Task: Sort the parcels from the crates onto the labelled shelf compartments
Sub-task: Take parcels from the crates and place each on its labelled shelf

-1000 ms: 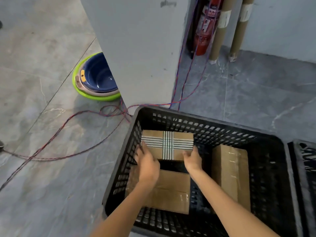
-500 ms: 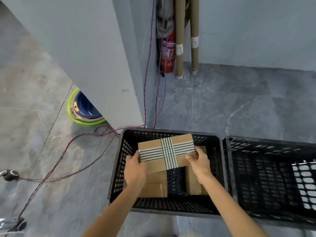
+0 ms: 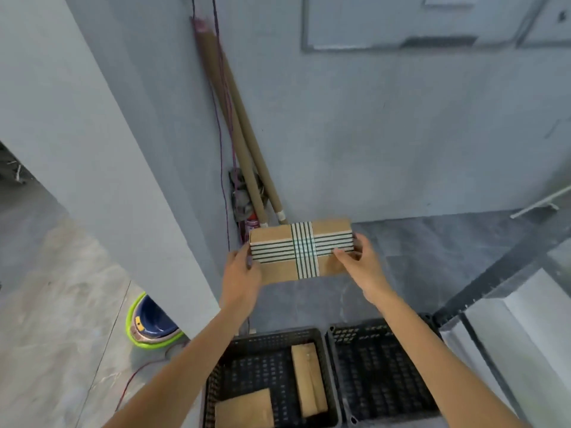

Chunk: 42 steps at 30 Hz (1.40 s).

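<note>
I hold a brown cardboard parcel (image 3: pixel 301 251) crossed with green-and-white striped tape, high in front of me. My left hand (image 3: pixel 242 276) grips its left end and my right hand (image 3: pixel 360 264) grips its right end. Below, a black plastic crate (image 3: pixel 268 338) holds two plain cardboard parcels, one flat (image 3: pixel 244 409) at the front left and one narrow (image 3: pixel 309 378) on its edge at the right. A second black crate (image 3: pixel 380 366) stands right of it; I see no parcel in it.
A grey pillar (image 3: pixel 92 149) rises at the left. Two cardboard tubes (image 3: pixel 247 156), hanging cables and a red fire extinguisher (image 3: pixel 251 223) fill the corner behind the parcel. A green-rimmed blue basin (image 3: pixel 151 325) sits on the floor. A dark-framed white structure (image 3: pixel 509 319) stands at the right.
Both hands have lifted the striped parcel out of the left crate and raised it well above it. My view has risen, so the crates now lie far below.
</note>
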Each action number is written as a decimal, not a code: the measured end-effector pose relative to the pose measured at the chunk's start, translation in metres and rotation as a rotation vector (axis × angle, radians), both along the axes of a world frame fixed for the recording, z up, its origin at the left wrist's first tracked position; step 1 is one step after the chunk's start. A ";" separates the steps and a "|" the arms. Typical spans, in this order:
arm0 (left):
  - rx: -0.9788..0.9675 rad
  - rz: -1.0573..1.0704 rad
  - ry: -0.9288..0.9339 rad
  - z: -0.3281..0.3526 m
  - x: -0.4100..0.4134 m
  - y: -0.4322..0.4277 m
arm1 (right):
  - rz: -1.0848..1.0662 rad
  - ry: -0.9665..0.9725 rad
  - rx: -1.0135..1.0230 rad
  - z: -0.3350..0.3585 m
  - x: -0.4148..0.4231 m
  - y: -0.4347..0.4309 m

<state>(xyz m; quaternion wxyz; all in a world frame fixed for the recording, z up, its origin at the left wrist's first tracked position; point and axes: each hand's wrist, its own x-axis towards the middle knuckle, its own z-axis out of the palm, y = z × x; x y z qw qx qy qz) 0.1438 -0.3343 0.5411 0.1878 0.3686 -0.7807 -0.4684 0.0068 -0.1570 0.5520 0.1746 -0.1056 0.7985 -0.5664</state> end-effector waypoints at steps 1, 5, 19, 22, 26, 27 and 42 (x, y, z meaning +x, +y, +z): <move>0.000 -0.025 0.059 0.028 -0.006 0.003 | -0.033 0.024 -0.054 0.030 -0.004 0.004; 0.037 -0.063 0.238 0.125 -0.020 0.022 | -0.171 0.067 -0.289 0.129 -0.012 0.023; 0.602 -0.375 0.445 0.283 0.007 0.100 | -0.489 0.343 -0.607 0.270 0.067 0.124; 0.766 -0.511 0.350 0.292 0.012 0.110 | -0.526 0.410 -0.661 0.270 0.087 0.150; 0.843 -0.673 0.271 0.296 0.013 0.130 | -0.582 0.472 -0.671 0.269 0.117 0.183; 0.860 -0.713 0.261 0.297 0.013 0.136 | -0.595 0.484 -0.675 0.269 0.125 0.191; 1.088 -0.842 0.322 0.290 0.016 0.298 | -0.910 0.564 -0.667 0.247 0.233 0.279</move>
